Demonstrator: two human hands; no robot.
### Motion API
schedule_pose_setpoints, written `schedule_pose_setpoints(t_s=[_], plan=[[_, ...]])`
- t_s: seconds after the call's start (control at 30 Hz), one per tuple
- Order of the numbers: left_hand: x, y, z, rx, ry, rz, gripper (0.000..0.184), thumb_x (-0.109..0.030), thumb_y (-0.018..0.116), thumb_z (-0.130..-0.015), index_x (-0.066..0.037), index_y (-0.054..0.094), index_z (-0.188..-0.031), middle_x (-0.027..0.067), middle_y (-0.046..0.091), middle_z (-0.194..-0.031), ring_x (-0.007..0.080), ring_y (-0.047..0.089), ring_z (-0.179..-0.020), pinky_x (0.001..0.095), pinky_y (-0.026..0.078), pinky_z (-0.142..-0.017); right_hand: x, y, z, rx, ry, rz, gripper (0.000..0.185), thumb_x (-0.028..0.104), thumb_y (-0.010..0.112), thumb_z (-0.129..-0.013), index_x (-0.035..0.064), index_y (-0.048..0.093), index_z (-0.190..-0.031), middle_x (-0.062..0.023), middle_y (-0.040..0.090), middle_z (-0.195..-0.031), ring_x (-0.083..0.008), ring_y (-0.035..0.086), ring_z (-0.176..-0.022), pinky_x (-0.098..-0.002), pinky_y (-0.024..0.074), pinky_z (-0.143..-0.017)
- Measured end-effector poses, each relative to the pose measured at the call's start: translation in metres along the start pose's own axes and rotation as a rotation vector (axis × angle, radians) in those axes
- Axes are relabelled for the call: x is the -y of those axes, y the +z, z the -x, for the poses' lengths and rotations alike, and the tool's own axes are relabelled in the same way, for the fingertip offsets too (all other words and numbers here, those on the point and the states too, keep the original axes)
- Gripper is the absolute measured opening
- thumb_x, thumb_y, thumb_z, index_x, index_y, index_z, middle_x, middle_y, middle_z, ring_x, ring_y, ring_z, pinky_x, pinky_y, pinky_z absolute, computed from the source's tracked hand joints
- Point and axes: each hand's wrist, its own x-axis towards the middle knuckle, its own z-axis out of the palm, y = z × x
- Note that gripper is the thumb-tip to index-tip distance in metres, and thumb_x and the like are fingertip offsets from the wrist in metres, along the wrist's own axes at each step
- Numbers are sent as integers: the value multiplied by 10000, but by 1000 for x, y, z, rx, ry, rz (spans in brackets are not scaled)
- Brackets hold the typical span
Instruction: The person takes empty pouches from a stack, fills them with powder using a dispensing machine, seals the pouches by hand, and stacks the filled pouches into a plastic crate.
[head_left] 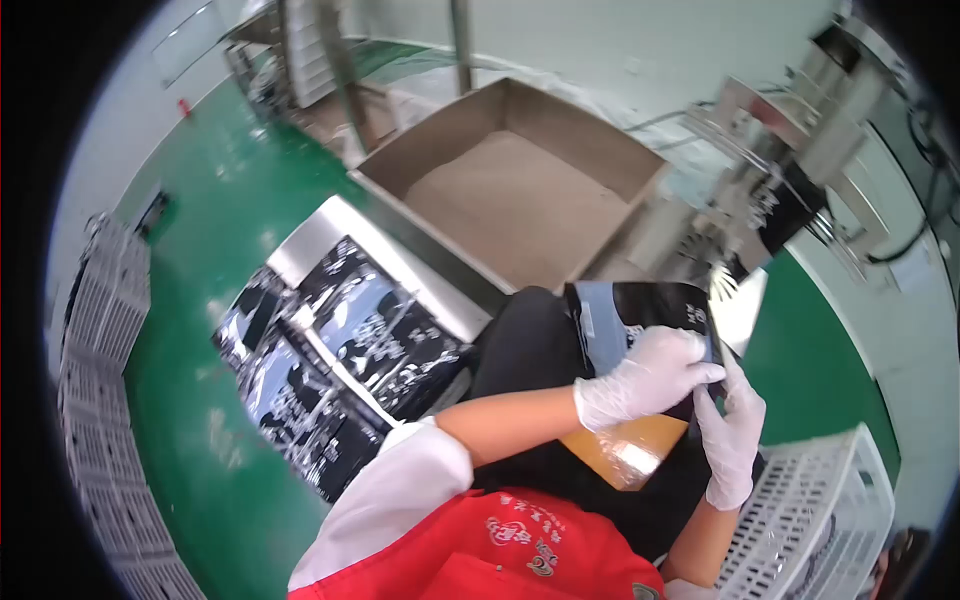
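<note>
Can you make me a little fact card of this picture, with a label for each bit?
Left hand: white-gloved left hand, at the right edge of a black-and-blue pouch
Right hand: white-gloved right hand, at that same edge; exact grip hidden
Clothes: red apron
On the left: more black-and-blue packs, in two rows on a shiny metal surface
In front: big open tray, brown inside
On the right: white plastic basket
Far left: stacked crates
Floor: green floor
</note>
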Motion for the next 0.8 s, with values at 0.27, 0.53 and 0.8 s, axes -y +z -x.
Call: schedule_pose_setpoints(t_s=[0.27, 0.53, 0.8], plan=[[12, 8, -38, 446, -91, 217, 149, -95, 577, -910, 31, 658, -906, 9, 574, -705, 93, 511, -662, 274, 462, -633, -29, -27, -7, 104, 84, -135, 338, 35, 574, -869, -19, 602, -1202, -124, 686, -960, -149, 639, -806, -273, 497, -737], [61, 41, -42, 163, 13, -202, 224, -144, 556, -836, 47, 591, -727, 249, 582, -698, 417, 590, -664, 449, 457, -598, -90, 27, -36, -198, 61, 167, 129, 77, 601, -831, -30, 634, -766, -157, 604, -625, -220, 559, -543, -359, 430, -531], [63, 35, -38, 102, -44, -282, 192, -138, 566, -780, 40, 564, -707, 255, 582, -724, 426, 566, -651, 459, 464, -625, -93, 38, -36, -459, -72, 287, 404, 8, 640, -796, 28, 618, -1199, -159, 618, -1134, -300, 619, -983, -395, 505, -846]])
